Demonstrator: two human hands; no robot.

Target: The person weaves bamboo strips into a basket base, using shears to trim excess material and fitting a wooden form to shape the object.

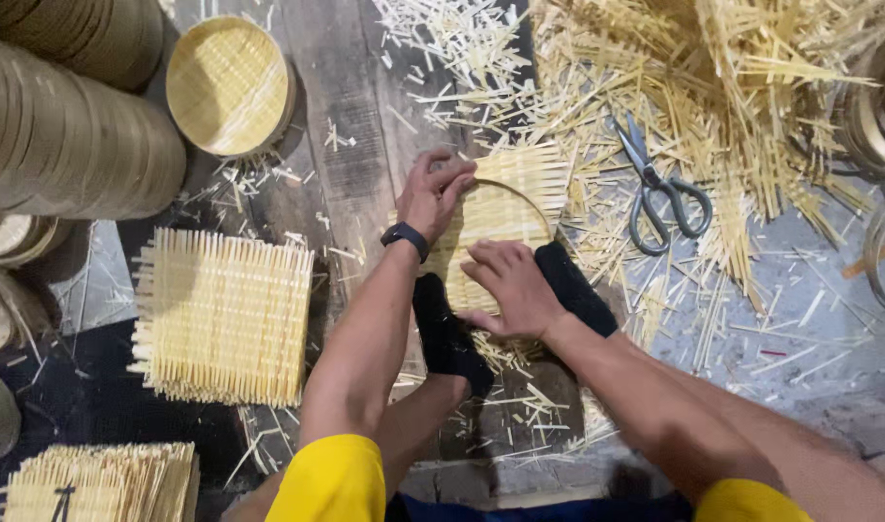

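- Down on the worn plank floor, a person sits with both feet in black socks pinning a square woven bamboo mat in place.
- On that mat lies a thin round bamboo hoop, only part of its arc showing beyond the hands.
- Their left hand, a black band on its wrist, curls its fingers over the hoop's far left edge, gripping rim and mat together.
- Their right hand lies flat, palm down, fingers close together, pressing on the near part of the mat; it grasps nothing.
- Just right of the mat, a pair of scissors rests with blades shut amid a heap of loose bamboo slivers.
- Off to the left sits a stack of woven mats, with another stack at the near corner.
- Farther back, a finished round tray leans beside tall stacks of bamboo rings.
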